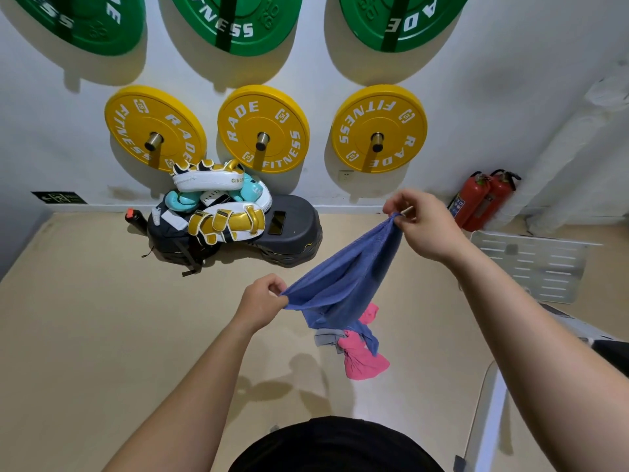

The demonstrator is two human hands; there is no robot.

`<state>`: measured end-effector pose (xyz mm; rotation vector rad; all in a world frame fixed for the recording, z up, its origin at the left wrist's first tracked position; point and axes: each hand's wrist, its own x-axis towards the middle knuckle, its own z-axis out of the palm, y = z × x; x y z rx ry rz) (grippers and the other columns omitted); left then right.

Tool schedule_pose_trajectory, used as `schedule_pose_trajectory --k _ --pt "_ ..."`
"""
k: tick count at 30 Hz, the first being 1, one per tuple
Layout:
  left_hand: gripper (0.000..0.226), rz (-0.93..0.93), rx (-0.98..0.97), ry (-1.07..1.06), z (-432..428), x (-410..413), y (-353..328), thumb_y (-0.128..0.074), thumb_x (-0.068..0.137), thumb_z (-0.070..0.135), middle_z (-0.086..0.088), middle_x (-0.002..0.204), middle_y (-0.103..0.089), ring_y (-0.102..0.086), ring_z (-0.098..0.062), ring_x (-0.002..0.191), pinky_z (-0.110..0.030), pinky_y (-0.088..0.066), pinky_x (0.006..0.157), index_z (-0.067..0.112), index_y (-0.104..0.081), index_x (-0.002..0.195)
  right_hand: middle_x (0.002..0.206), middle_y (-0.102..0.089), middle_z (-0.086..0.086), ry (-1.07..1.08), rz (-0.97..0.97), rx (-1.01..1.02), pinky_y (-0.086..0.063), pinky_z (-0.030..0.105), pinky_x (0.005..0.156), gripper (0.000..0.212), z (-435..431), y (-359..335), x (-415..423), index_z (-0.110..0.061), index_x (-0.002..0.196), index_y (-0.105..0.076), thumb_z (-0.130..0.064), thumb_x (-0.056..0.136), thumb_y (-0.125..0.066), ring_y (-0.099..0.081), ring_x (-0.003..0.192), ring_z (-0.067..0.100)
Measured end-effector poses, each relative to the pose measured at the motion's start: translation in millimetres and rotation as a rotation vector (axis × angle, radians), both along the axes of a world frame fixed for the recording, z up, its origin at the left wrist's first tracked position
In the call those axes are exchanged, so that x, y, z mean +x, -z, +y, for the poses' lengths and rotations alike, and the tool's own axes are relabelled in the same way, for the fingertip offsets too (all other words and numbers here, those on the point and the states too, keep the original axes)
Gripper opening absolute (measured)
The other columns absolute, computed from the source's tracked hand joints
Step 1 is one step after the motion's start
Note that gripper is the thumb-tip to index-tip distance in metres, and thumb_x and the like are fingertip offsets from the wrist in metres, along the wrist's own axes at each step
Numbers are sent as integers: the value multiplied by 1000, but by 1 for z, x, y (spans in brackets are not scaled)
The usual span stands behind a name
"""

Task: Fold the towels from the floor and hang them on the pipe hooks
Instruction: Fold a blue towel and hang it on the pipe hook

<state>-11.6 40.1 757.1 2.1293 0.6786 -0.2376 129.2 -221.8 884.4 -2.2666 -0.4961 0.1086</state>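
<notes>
A blue towel (340,284) hangs in the air, stretched between my two hands. My left hand (262,301) pinches its lower left corner. Higher up, my right hand (422,223) pinches the opposite corner. The towel's middle sags and its tail droops toward the beige floor. Under it lie a pink towel (362,364) and a grey towel (326,337), crumpled together on the floor. No pipe hooks are in view.
Yellow weight plates (263,127) and green ones hang on the white wall ahead. A black step platform (292,229) holds boxing pads (221,195) and a phone. Two red fire extinguishers (483,199) stand at the right, beside a white slotted panel (534,264).
</notes>
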Motion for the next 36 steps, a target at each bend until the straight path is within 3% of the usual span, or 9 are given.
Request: schedule_pose_trajectory --k 3,6,10,15,18,20,24,30,36 --pt "9 46 -50 -51 14 -5 -2 -63 89 7 -5 92 -66 -67 -24 80 -28 -50 58 14 -63 94 99 -62 -1 95 2 -89 -36 5 63 35 -8 19 5 -15 99 -66 11 88 -46 -55 86 12" --pt "9 41 -208 -124 26 -3 -13 -63 92 4 -12 94 -72 -74 -25 77 -30 -60 64 11 -66 98 105 -63 7 91 30 -251 -43 22 78 46 -14 42 9 -13 107 -70 14 82 -42 -59 97 21" --pt "15 0 -374 -203 33 5 -28 -66 88 -6 -17 96 -73 -73 -28 88 -33 -62 78 6 -72 93 100 -57 8 84 66 -392 -42 31 76 42 -18 61 10 -16 89 -70 11 76 -40 -55 92 27" --pt "17 -25 -233 -136 38 14 -38 -68 83 -2 -10 92 -73 -70 -23 88 -28 -60 74 10 -78 88 90 -59 6 132 96 -397 -41 31 70 32 -20 67 9 -15 83 -64 4 79 -39 -55 84 27" --pt "11 -24 -69 4 41 17 -38 -79 78 15 0 86 -75 -70 -18 85 -32 -59 72 20 -79 87 76 -61 1 132 128 -356 -41 30 65 28 -23 64 11 -15 79 -63 -1 83 -39 -58 80 27" --pt "20 -4 38 104 40 19 -40 -85 74 24 5 88 -72 -66 -13 85 -29 -55 68 25 -75 92 74 -59 1 116 143 -343 -38 31 65 26 -24 60 12 -14 76 -61 -5 87 -38 -55 77 25" --pt "10 -105 171 173 38 27 -43 -74 87 24 7 88 -66 -61 -12 84 -28 -48 67 23 -70 96 68 -53 3 57 186 -261 -33 32 60 28 -26 51 11 -11 69 -53 -7 91 -37 -46 70 21" --pt "10 -293 134 61 51 38 -46 -64 96 26 1 85 -68 -59 -12 78 -21 -43 64 19 -71 95 78 -58 -2 -48 297 -219 -38 28 61 26 -34 56 7 -16 83 -58 -16 101 -39 -50 71 13" --pt "12 -355 74 -2 66 42 -52 -61 97 25 1 87 -68 -60 -19 81 -34 -51 71 19 -70 93 75 -63 3 -175 396 -73 -48 16 59 6 -40 61 7 -11 85 -67 -11 91 -69 -57 64 9"
